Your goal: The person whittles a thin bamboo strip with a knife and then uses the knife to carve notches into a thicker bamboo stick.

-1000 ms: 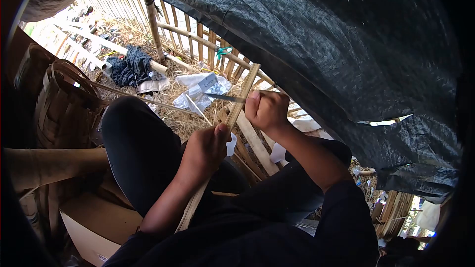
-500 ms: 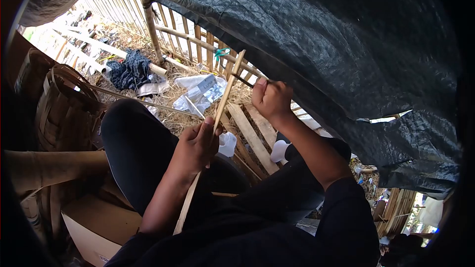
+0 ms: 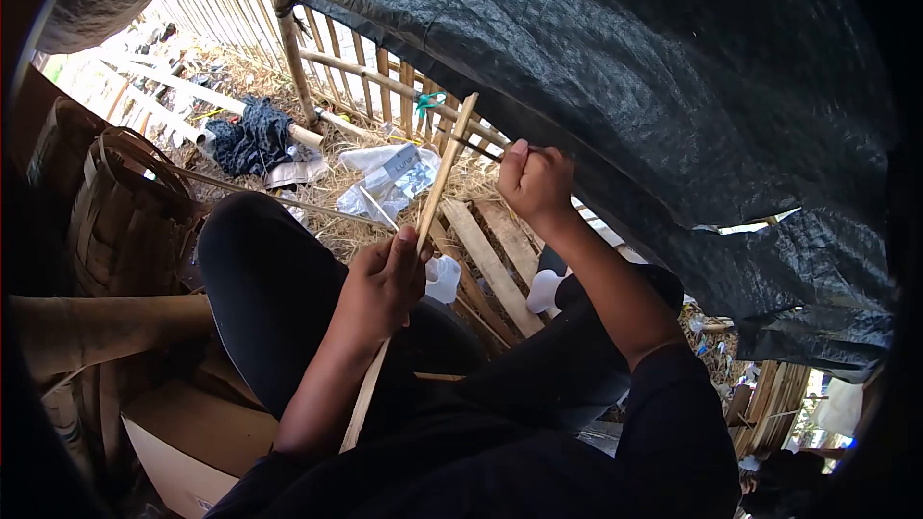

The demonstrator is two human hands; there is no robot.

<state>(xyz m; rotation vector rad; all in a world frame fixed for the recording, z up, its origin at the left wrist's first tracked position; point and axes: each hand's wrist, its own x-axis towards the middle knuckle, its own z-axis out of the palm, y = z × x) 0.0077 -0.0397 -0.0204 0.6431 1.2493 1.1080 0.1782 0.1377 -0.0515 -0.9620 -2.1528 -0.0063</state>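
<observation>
My left hand (image 3: 380,284) is closed round a long, pale bamboo strip (image 3: 446,173), which slants from my lap up past my knees. A thin, light sliver (image 3: 379,210) juts out by the left thumb. In my closed right hand (image 3: 538,183) is a slim, dark-bladed knife (image 3: 478,149), its handle hidden by the fingers. The blade lies across the strip a little below its upper end.
Wooden slats (image 3: 486,255) lie on straw beyond my crossed legs, near a clear plastic bag (image 3: 389,183). Woven baskets (image 3: 130,216) and an open cardboard box (image 3: 192,437) stand at left. A black tarp (image 3: 615,86) hangs close at right, before a bamboo fence (image 3: 346,62).
My right hand has shifted slightly right with the knife, showing more of the blade. My left hand and the bamboo strip stay nearly still.
</observation>
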